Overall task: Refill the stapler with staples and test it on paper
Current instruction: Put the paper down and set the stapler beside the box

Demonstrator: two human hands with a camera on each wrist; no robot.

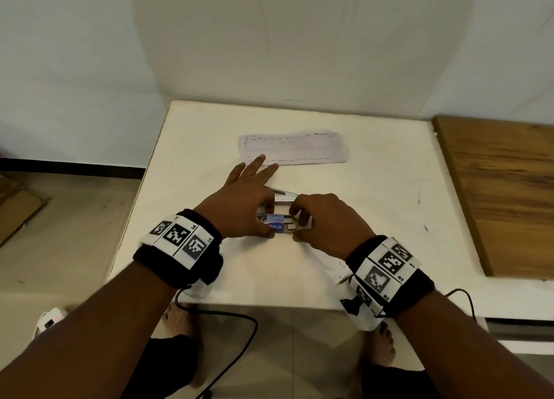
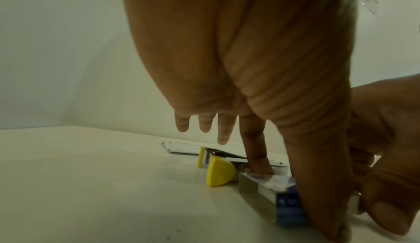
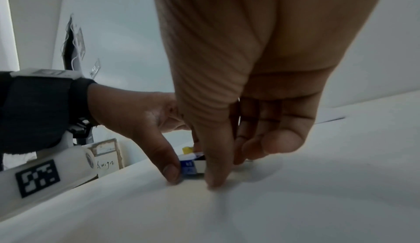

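A small blue staple box (image 1: 274, 224) lies on the white table (image 1: 374, 206), close to its front. My left hand (image 1: 269, 222) pinches the box's left end between thumb and index finger (image 2: 256, 157), with the other fingers stretched out. My right hand (image 1: 295, 224) pinches the box's right end with curled fingers and its thumb (image 3: 216, 168). Just behind the box lies the yellow stapler (image 2: 219, 171), opened, its metal rail (image 1: 283, 195) showing between my hands. A sheet of paper (image 1: 293, 148) lies flat further back. How far the box (image 3: 189, 166) is opened is hidden.
A wooden board (image 1: 503, 188) lies along the table's right side. A black cable (image 1: 239, 338) hangs below the front edge, near my bare feet. The wall stands right behind the table. Cardboard (image 1: 18, 209) lies on the floor at the left.
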